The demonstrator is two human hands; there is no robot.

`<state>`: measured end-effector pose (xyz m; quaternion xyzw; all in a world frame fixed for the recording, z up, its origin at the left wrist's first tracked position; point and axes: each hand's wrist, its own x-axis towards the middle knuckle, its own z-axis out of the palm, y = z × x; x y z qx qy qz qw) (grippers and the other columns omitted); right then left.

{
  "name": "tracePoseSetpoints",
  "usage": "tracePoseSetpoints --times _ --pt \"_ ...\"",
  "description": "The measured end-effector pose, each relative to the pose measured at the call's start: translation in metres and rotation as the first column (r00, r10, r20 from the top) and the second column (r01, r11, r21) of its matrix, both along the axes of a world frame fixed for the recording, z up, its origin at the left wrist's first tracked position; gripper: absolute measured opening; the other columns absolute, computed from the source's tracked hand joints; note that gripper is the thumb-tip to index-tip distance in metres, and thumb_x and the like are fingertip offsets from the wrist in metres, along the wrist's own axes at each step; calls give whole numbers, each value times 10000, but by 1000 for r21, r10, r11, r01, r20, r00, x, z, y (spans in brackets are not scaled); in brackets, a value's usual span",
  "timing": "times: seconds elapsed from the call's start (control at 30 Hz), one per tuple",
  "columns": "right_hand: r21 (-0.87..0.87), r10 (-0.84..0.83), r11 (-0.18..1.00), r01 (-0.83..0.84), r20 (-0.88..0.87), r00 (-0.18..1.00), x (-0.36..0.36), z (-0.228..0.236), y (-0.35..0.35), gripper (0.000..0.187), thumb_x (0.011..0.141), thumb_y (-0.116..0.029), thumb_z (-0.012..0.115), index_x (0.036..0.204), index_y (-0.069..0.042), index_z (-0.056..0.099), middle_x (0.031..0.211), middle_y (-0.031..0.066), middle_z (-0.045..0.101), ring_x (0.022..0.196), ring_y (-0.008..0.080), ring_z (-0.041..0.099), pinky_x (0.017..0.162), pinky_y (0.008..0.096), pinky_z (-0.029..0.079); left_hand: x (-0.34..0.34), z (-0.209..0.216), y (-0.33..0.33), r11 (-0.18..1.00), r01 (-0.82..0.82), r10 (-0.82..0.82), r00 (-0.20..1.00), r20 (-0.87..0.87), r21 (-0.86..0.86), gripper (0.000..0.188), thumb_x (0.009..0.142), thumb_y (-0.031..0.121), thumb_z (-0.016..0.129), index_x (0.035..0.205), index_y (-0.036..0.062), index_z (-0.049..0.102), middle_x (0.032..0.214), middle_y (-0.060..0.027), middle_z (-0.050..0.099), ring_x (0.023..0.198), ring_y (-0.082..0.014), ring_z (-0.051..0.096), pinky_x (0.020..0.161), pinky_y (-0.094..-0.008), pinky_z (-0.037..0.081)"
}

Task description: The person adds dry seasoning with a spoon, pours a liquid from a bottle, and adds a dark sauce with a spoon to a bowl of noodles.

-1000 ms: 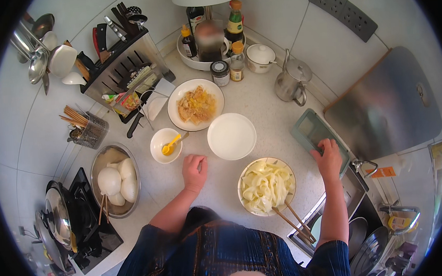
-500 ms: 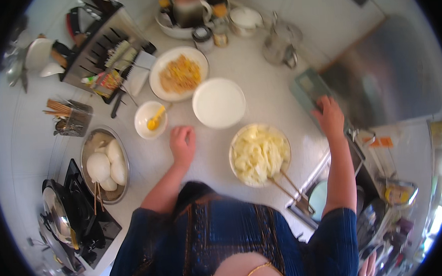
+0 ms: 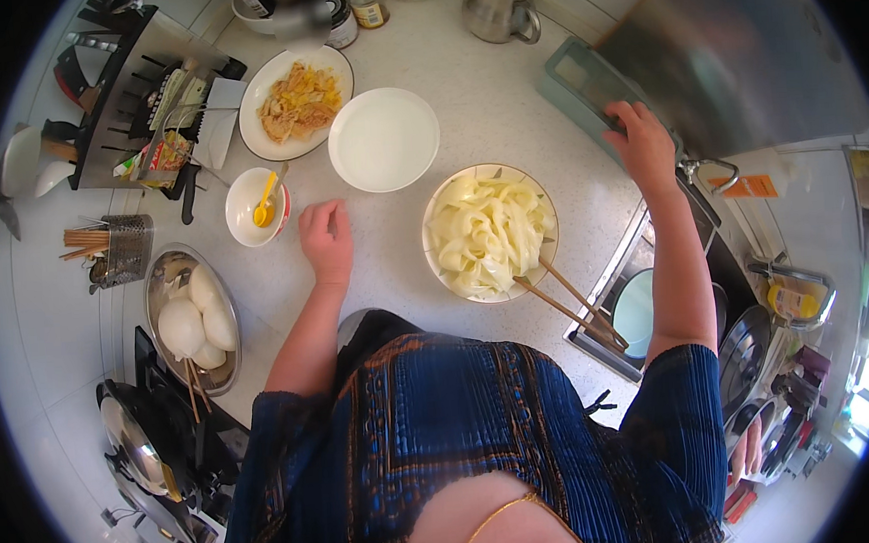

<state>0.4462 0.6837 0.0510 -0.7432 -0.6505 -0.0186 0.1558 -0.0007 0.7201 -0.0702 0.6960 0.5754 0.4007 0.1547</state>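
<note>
By right fingers [image 3: 627, 116], oblong container [image 3: 579, 107] diagonal

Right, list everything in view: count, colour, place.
bowl of strips: one, white, centre
round dish: one, white, left of that bowl
plate of food: one, white, upper left
small bowl: one, whitish, below that plate
spoon: one, yellow, in small bowl
basin of round white pieces: one, silver, left
mesh holder: one, silver, far left
chopsticks: several, brown, at strips, basin, holder
knife rack: one, dark, upper left
lidded pan: one, black, lower left
pitcher: one, silver, top
long container: one, grey-green, right
board: one, grey, upper right
edge clutter: count unclear, mixed, rim
patterned top: one, dark blue, bottom
another person's hand: one, lower right
left hand: one, beside small bowl
right hand: one, at container
</note>
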Motion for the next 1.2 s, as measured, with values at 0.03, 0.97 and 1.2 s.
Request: tracePoseSetpoints --times 0.03,0.97,1.2 --pt "-15 -16 1000 17 14 1000 1 0 0 311 704 -107 741 968 -149 582 864 48 573 874 267 590 710 400 472 -1 0 2 1000 0 0 1000 6 9 32 817 77 640 847 68 637 793 -62 580 785 -248 544 705 -350 445" --pt "47 293 955 -294 -316 902 -156 94 47 300 800 -120 689 1092 -124 616 1033 84 580 737 234 637 663 356 517 -5 153 12 856 410 -480 856 191 313 168 748 54 668 912 34 644 855 -116 639 761 -302 593 675 -363 488" --pt "-19 223 969 -247 -372 901 -141 79 39 282 792 -107 693 1067 -115 631 1003 87 596 730 241 630 656 350 510 -22 186 124 946 195 -290 869 401 260 129 885 79 586 984 8 631 856 -47 613 791 -126 550 740 -258 451"
